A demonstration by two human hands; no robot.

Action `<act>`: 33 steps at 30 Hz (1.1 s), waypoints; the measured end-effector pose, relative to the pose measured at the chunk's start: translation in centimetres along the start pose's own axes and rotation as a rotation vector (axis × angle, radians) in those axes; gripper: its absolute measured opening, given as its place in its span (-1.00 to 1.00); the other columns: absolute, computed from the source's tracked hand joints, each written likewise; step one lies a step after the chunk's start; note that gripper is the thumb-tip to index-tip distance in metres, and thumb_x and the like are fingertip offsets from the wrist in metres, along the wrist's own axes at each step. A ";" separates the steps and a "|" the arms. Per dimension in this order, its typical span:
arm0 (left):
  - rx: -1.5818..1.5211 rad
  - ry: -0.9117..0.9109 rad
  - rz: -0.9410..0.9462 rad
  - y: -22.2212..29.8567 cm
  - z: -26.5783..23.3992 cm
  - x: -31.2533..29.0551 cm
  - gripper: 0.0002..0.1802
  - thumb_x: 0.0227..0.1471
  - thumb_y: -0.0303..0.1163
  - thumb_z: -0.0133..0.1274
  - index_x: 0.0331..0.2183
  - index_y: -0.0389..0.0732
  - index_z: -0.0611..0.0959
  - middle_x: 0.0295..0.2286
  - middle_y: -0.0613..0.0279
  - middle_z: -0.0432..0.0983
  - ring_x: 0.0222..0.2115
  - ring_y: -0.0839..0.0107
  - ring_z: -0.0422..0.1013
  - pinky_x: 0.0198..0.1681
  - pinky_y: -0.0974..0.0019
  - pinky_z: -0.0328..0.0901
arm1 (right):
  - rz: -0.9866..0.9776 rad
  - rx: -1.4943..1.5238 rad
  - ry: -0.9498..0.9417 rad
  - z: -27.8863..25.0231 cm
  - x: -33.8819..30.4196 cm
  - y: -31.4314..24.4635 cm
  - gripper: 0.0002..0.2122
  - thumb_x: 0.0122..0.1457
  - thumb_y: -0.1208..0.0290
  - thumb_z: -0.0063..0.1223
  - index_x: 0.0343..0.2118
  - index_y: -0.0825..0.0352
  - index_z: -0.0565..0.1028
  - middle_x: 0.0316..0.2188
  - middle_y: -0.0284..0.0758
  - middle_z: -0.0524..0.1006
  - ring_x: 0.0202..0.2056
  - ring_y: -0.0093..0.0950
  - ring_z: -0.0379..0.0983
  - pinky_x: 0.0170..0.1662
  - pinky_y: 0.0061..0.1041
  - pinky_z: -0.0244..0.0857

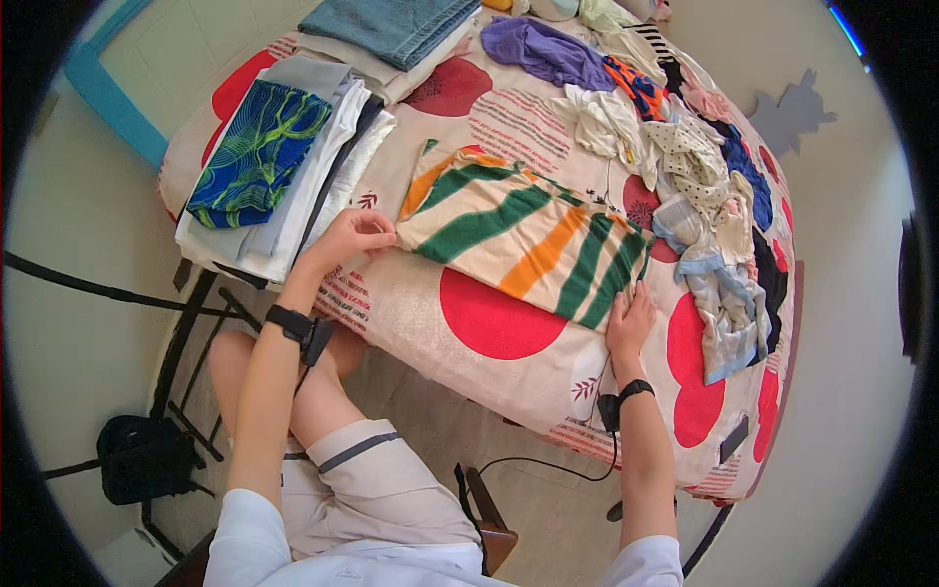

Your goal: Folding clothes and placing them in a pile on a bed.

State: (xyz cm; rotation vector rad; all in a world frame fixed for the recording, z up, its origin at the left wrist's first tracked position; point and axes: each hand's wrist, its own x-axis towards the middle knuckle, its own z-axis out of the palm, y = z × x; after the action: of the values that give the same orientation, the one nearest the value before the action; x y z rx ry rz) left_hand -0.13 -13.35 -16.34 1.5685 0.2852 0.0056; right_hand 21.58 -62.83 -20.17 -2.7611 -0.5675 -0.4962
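Note:
A folded cloth garment (533,240) with green, orange and cream stripes lies flat on the bed before me. My left hand (357,238) is closed at its left corner, thumb and forefinger pinching the edge. At the lower right corner, my right hand (631,321) rests against the garment with fingers stretched out along its edge. Both wrists wear black bands with small devices.
Folded clothes with a blue-green patterned piece (262,147) on top are stacked at left, with folded jeans (391,27) behind. Loose clothes (699,161) heap along the right. A dark phone-like slab (734,440) lies near the bed's (509,318) right edge.

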 end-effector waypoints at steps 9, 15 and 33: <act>0.470 0.279 0.021 1.9 2.4 -2.2 -0.78 -0.17 -0.42 0.34 -0.47 -0.24 0.61 -0.54 0.23 0.57 -0.49 0.47 0.50 -0.43 0.36 0.37 | -0.002 0.004 0.005 0.2 -0.3 -0.1 -0.49 0.25 0.20 -0.02 0.17 0.42 0.32 0.17 -0.08 0.35 0.21 -0.12 0.20 0.29 -0.14 -0.04; 0.606 0.259 0.075 3.2 3.2 -2.2 -0.76 -0.18 -0.38 0.34 -0.46 -0.27 0.62 -0.52 0.22 0.57 -0.48 0.39 0.50 -0.35 0.31 0.38 | -0.017 0.005 0.026 0.4 0.2 0.2 -0.51 0.25 0.19 -0.01 0.16 0.40 0.33 0.15 -0.09 0.37 0.18 -0.11 0.23 0.26 -0.14 0.00; 0.371 0.332 -0.017 -0.4 2.0 -2.2 -0.78 -0.14 -0.44 0.33 -0.51 -0.29 0.57 -0.55 0.24 0.56 -0.53 0.48 0.46 -0.39 0.36 0.37 | -0.004 0.018 -0.013 0.2 0.1 -0.6 -0.50 0.26 0.22 -0.01 0.17 0.43 0.31 0.16 -0.06 0.37 0.18 -0.09 0.23 0.26 -0.13 -0.01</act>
State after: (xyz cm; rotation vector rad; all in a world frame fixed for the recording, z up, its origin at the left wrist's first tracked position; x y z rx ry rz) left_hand -1.99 -15.74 -16.37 1.9339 0.5860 0.2126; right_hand 21.47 -62.15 -20.22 -2.7491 -0.5776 -0.4721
